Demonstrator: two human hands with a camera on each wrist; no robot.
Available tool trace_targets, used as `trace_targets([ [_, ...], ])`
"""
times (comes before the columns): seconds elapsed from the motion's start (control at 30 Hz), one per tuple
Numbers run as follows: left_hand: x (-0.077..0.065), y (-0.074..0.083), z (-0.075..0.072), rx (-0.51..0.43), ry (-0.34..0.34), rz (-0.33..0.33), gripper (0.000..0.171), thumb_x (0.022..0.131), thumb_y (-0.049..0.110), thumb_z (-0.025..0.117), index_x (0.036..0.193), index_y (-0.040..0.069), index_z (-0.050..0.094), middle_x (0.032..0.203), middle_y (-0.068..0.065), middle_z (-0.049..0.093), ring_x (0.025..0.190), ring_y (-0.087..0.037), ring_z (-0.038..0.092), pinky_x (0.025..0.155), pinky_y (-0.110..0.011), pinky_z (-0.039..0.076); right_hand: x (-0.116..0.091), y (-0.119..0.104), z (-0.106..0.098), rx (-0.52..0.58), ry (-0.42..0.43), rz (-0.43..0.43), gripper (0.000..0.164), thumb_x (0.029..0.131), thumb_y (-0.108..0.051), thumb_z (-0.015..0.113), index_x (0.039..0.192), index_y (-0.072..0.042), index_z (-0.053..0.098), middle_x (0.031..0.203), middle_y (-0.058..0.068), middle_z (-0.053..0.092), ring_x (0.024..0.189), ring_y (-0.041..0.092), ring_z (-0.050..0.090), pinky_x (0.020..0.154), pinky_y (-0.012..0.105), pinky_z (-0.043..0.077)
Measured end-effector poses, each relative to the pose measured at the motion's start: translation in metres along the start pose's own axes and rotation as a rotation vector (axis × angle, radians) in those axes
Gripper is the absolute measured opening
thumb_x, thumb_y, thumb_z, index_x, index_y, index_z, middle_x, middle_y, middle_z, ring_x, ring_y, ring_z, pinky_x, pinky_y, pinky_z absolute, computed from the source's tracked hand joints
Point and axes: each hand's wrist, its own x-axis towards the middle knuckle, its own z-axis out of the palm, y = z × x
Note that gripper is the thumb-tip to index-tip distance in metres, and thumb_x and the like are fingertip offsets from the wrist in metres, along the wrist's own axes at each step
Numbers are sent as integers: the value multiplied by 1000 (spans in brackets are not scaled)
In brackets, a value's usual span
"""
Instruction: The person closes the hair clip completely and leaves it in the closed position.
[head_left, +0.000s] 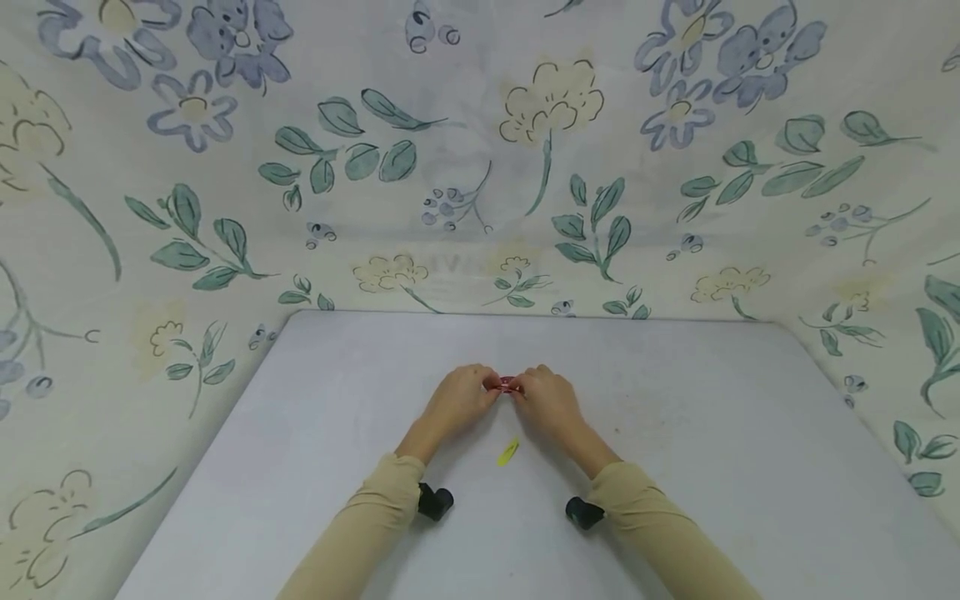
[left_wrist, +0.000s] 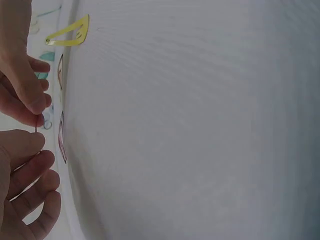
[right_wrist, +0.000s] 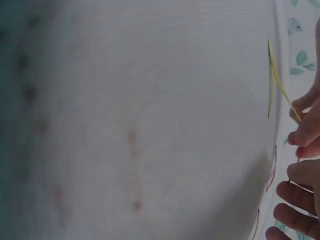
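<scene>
Both hands meet near the middle of the white table, pinching a small red hair clip (head_left: pixel 507 384) between them. The left hand (head_left: pixel 459 397) grips one end with thumb and forefinger. On the other end, the right hand (head_left: pixel 550 402) does the same. Fingers cover most of the clip; in the left wrist view only a thin red edge shows. Closer to the person than the hands lies a yellow snap hair clip (head_left: pixel 508 451), its two legs spread apart in the right wrist view.
Past the hands, the left wrist view shows a reddish outlined piece (left_wrist: pixel 62 137) and a brownish one (left_wrist: pixel 60 72), too edge-on to identify. The white table (head_left: pixel 337 350) ends against flower-patterned cloth (head_left: pixel 480 208). Each wrist carries a black camera (head_left: pixel 435 502).
</scene>
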Motion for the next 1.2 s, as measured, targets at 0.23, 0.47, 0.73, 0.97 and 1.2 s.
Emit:
trace_targets([
  [0.23,1,-2,6,-4,-45,-37,8,88,10,72,94,6,73,91,-4,71,90,-22,66,84,-39,52,3,1,4,-49,-58,-8,8,89,-17,72,93,-11,75,84,0,69,80,19,61,65,32,50],
  [0.47,2,0,6,7,-83,-62,5,87,10,73,91,7,72,88,-3,68,86,-19,63,80,-37,52,5,-1,2,-61,-96,-8,6,87,-17,75,84,-12,74,76,-1,63,75,18,60,60,32,48],
  [0.73,2,3,5,55,-96,-61,4,86,11,75,87,8,72,81,-1,60,76,-17,58,71,-34,49,9,-2,4,-113,-155,8,6,87,-20,75,87,-14,76,80,-1,63,78,18,61,64,32,48],
  [0.97,2,3,6,89,-89,-32,4,85,10,74,87,7,72,81,-2,61,76,-17,59,72,-35,50,10,-2,4,-110,-166,26,5,87,-18,75,90,-14,77,83,-1,64,81,18,62,66,32,50],
  [1.2,2,7,3,106,-128,-70,5,87,12,73,89,7,71,82,-2,59,76,-17,57,72,-34,50,10,-2,4,-91,-194,43,6,88,-18,74,92,-14,77,85,0,64,82,18,61,67,32,51],
])
